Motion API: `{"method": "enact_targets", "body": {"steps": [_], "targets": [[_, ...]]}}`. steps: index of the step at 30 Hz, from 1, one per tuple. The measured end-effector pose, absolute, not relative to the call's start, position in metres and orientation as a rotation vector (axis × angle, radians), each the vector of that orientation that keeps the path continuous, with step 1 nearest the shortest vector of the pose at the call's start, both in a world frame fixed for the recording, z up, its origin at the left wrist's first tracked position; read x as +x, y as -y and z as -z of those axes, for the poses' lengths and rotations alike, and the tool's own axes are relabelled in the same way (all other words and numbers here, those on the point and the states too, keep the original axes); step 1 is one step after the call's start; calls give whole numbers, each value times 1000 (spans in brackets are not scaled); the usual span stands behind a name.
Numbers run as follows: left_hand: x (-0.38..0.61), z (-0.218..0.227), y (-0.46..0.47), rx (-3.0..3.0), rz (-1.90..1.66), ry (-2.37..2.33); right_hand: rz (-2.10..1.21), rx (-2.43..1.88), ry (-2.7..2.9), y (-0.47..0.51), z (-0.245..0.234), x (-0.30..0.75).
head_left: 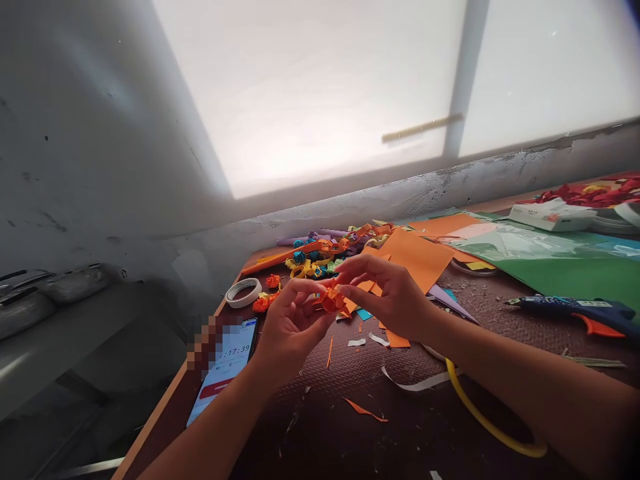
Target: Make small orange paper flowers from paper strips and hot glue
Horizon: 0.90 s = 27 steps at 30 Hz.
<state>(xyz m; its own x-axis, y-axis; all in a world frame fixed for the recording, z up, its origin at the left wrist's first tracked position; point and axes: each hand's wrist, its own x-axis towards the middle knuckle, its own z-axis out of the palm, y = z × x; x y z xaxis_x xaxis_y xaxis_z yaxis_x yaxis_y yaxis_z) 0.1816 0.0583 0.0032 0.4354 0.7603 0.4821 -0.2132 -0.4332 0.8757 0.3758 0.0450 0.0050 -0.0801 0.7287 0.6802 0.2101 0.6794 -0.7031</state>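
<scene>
Above the middle of the dark table, an orange paper flower (331, 300) is held between both hands. My left hand (295, 320) is closed on its left side, thumb underneath and fingers curled behind. With thumb and forefinger, my right hand (387, 293) pinches the flower's upper right edge. Small orange paper flowers (261, 304) lie just beyond my left hand, next to a roll of white tape (243, 293). Past the hands spreads a heap of curled paper pieces in orange, yellow, blue and purple (320, 253).
A phone (235, 360) lies by the table's left edge. Orange sheets (415, 257) and green sheets (565, 267) cover the back right. A blue glue gun (570, 307) rests at the right. Under my right forearm is a yellow ring (480, 413). Paper scraps (365, 410) litter the front.
</scene>
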Motion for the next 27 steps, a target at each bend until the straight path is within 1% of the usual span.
{"method": "enact_targets", "body": {"steps": [5, 15, 23, 27], "targets": [[183, -3, -53, 1704, -1233, -403, -447, -723, 1701, -38, -8, 372], [184, -2, -54, 1726, -1249, -505, -429, -704, 1698, -38, -8, 372], [186, -3, -51, 1728, -1358, -508, -395, -646, 1767, -37, -3, 373], [185, -3, -49, 1834, -1367, -575, -376, -635, 1781, -38, -4, 374]]}}
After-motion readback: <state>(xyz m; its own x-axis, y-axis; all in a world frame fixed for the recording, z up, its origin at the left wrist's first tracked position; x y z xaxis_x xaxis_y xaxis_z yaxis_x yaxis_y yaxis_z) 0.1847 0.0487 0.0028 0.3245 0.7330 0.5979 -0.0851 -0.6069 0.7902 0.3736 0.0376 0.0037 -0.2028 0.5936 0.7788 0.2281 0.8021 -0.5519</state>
